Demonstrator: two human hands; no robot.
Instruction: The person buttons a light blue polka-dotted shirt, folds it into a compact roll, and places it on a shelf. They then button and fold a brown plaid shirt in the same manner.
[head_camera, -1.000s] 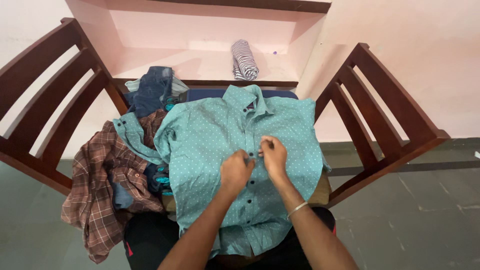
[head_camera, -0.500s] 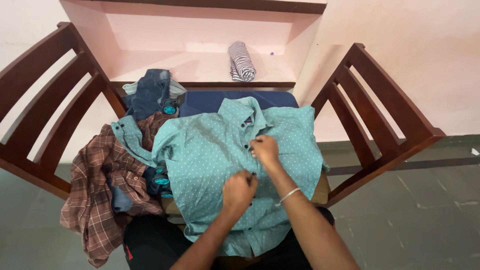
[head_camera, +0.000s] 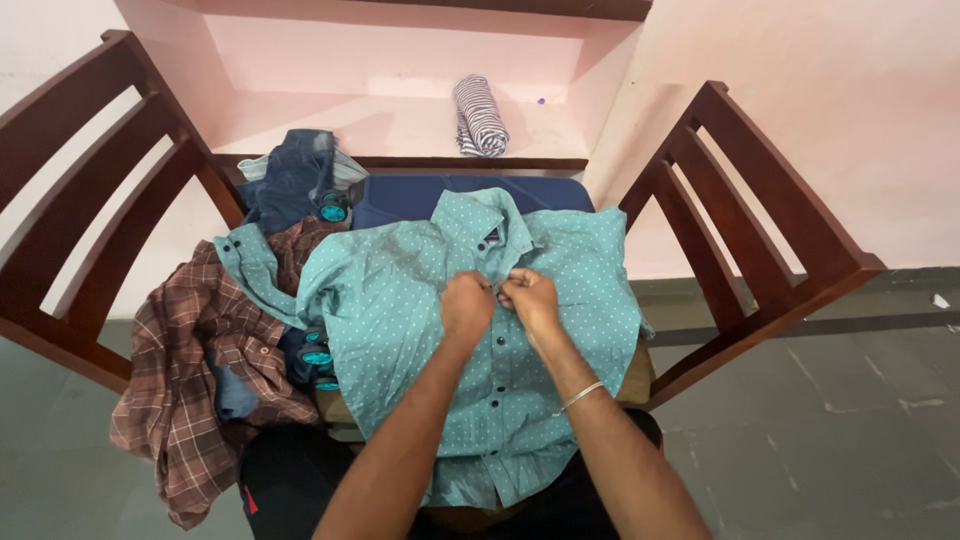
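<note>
walls: pale pink wall (head_camera: 850, 130) with a recessed pink shelf niche (head_camera: 400, 90) | floor: grey-green stone floor (head_camera: 850, 440), faintly scuffed | furniture: two dark brown slatted wooden chair backs, left chair (head_camera: 90, 190) and right chair (head_camera: 760, 210), flanking the centre | light: soft, even, brightest along the niche's back

Both forearms reach forward; the left hand (head_camera: 467, 303) and right hand (head_camera: 530, 299) meet, fingers (head_camera: 512, 285) pinched, knuckles almost touching.
</note>
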